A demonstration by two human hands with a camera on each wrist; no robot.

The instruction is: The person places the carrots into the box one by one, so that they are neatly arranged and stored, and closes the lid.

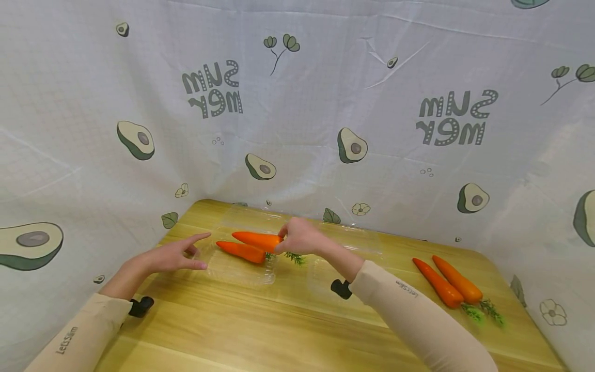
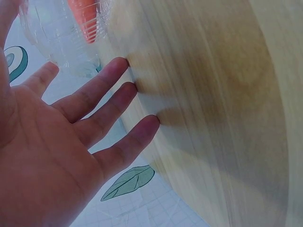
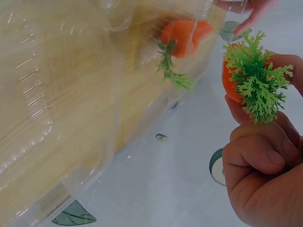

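My right hand [image 1: 303,238] pinches an orange toy carrot [image 1: 254,239] at its thick end, above a clear plastic box [image 1: 232,278]. In the right wrist view its green leafy top [image 3: 255,78] sticks out by the fingers. Another carrot [image 1: 240,251] lies in that box, its leaves toward the right. To the left of the box is my left hand [image 1: 174,257], fingers spread and thumb apart, holding nothing. The left wrist view shows its fingertips [image 2: 120,65] close to the wooden table; whether they touch it or the box cannot be told.
A second clear plastic box [image 1: 318,281] stands right of the first, partly behind my right forearm. Two more carrots [image 1: 439,284] lie side by side at the table's right. A white printed curtain [image 1: 302,129] hangs around the wooden table [image 1: 260,330].
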